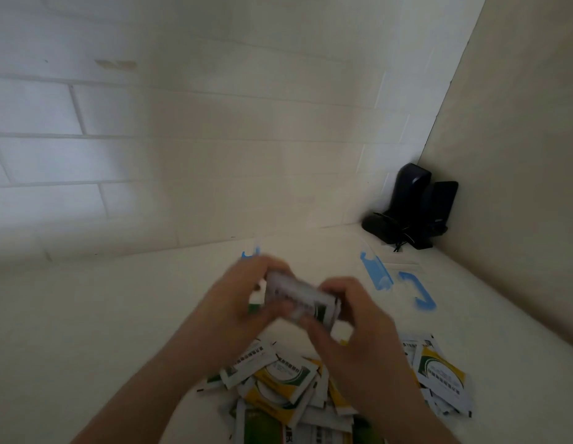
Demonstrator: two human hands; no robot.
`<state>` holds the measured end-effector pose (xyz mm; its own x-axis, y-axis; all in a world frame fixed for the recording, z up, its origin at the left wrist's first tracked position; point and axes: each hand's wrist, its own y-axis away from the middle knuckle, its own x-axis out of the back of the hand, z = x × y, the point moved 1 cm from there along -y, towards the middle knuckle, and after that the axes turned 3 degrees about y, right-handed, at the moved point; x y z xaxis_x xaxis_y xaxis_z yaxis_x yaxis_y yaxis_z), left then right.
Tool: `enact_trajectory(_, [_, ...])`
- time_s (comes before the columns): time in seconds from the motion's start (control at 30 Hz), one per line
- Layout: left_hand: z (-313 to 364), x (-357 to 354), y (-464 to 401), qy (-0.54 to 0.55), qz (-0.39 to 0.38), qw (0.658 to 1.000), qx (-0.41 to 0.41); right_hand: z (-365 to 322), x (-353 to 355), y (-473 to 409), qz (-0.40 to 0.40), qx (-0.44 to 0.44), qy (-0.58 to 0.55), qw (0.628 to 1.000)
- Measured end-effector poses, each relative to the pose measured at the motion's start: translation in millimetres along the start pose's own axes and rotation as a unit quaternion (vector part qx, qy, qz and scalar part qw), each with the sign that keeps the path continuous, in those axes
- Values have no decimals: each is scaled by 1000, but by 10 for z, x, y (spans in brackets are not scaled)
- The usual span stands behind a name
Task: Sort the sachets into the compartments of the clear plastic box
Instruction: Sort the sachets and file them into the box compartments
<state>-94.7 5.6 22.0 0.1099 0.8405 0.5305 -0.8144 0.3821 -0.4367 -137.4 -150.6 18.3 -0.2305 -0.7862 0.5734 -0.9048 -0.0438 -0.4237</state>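
Note:
A small stack of white sachets [299,298] is held above the table between both hands, blurred by motion. My left hand [237,302] grips its left end and my right hand [352,318] grips its right end. Below my wrists lies a loose pile of sachets [278,389], white with green and yellow print, and several more sachets [439,376] lie to the right. The clear plastic box is hard to make out; its blue latches [376,272] and blue handle [418,291] show beyond my hands, with another blue clip [250,253] further left.
The white table [118,315] meets a white brick wall [182,139] at the back and a beige panel [519,155] on the right. Black speakers and a dark pouch [410,209] sit in the far right corner.

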Motion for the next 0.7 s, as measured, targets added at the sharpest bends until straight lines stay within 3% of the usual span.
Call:
enact_trajectory(0.07, [-5, 126, -337, -29, -9, 999, -13, -92, 50, -247, 36, 8, 29, 999])
enact_trajectory(0.17, [-131, 220, -751, 13, -52, 998, 28, -102, 4, -607, 41, -17, 50, 998])
enact_trajectory(0.27, [-290, 254, -983, 13, -124, 990, 68, 15, -126, -849, -10, -66, 73, 995])
enact_trajectory(0.37, [-415, 253, -1065, -74, -167, 981, 71, 138, -251, -972, -85, -115, 85, 986])
enact_trajectory(0.47, [-504, 243, -1043, -142, -173, 974, 44, 222, -355, -1006, -151, -134, 79, 976])
enact_trajectory(0.7, [-585, 133, -1033, -219, -156, 962, 50, 275, -455, -1096, -250, -140, 180, 941])
